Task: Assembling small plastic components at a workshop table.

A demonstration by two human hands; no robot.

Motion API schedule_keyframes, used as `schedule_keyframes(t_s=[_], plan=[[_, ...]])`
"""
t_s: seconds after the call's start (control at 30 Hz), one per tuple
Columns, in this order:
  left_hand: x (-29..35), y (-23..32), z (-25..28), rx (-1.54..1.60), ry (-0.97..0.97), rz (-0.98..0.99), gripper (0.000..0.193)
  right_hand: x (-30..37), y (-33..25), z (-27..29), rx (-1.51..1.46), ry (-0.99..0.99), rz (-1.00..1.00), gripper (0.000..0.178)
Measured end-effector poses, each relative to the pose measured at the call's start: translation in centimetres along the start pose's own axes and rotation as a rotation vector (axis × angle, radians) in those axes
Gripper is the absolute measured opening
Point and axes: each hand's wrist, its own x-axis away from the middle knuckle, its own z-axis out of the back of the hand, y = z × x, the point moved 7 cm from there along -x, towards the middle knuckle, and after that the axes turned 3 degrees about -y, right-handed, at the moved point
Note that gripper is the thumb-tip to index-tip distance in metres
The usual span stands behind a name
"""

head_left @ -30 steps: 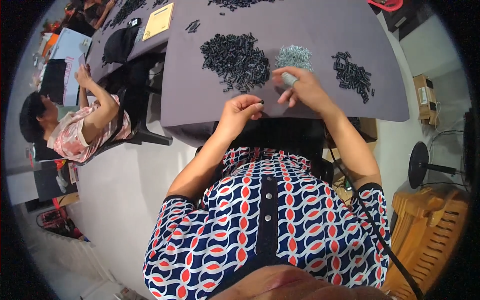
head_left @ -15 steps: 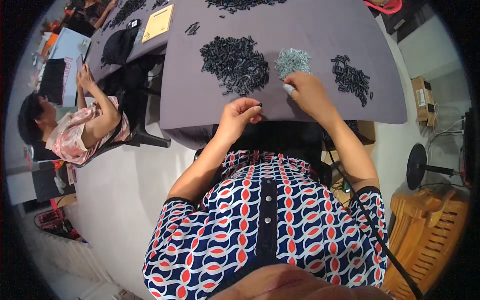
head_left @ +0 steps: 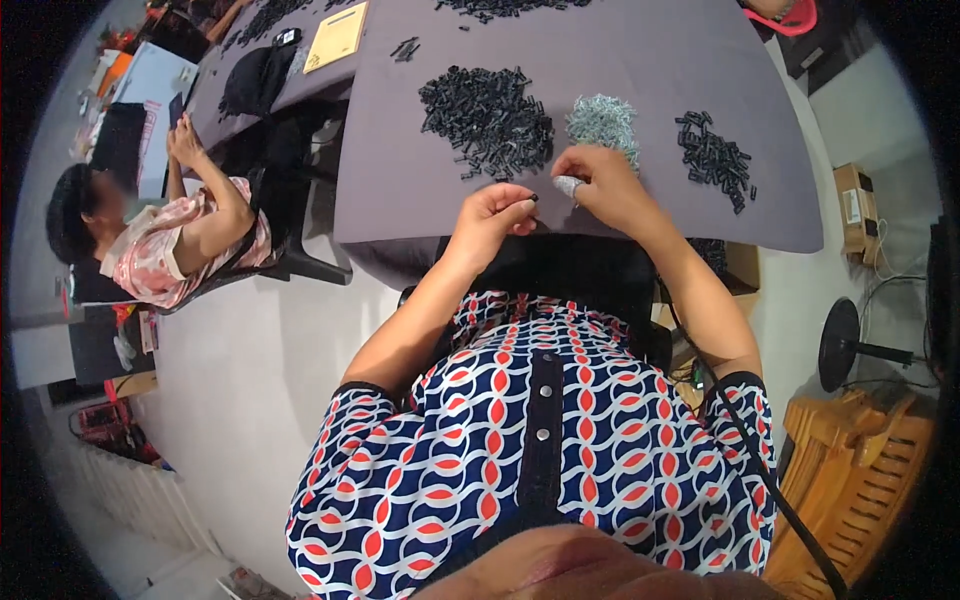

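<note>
My left hand (head_left: 492, 220) is pinched near the table's front edge, with the end of a small black plastic piece (head_left: 533, 199) showing at its fingertips. To its right my right hand (head_left: 606, 188) is also closed in a pinch, and a whitish wrap (head_left: 568, 186) covers one of its digits. What that pinch holds is too small to make out. Just beyond the right hand lies a heap of tiny silvery metal parts (head_left: 603, 122). A large pile of short black tube-like pieces (head_left: 485, 120) spreads beyond my left hand. A smaller black pile (head_left: 712, 160) lies at the right.
Grey cloth covers the table (head_left: 400, 190). More black pieces (head_left: 510, 8) lie at the far edge. On an adjoining table are a yellow envelope (head_left: 336, 38) and a black bag (head_left: 255, 80). A seated person (head_left: 170, 235) holds a phone at left. A wooden chair (head_left: 850, 480) stands right.
My right hand has drawn back from the silvery heap towards my left hand. The left keeps its pinch on the black piece. The whole view has shifted slightly.
</note>
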Motion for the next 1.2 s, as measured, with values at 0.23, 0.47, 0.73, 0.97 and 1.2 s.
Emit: schedule_keyframes(t_s=[0.23,0.47,0.73,0.97,1.2], plan=[[0.5,0.9,-1.3,0.018,-0.068,-0.023,0.014,0.7,-1.0,-1.4,-0.208,-0.131,-0.049,0.013],[0.7,0.7,-1.6,0.011,-0.106,-0.016,0.016,1.3,-1.0,-1.5,-0.374,-0.198,-0.088,0.009],[1.8,1.6,-3.2,-0.234,-0.193,-0.021,0.015,2.5,0.3,-2.3,-0.54,-0.375,-0.238,0.017],[4.2,0.9,-5.3,-0.126,-0.461,0.195,0.014,5.3,0.8,-4.9,-0.702,-0.616,-0.294,0.028],[4.0,1.1,-6.3,0.0,-0.547,0.154,0.016,7.0,-0.8,-3.2,-0.699,-0.441,-0.314,0.029]])
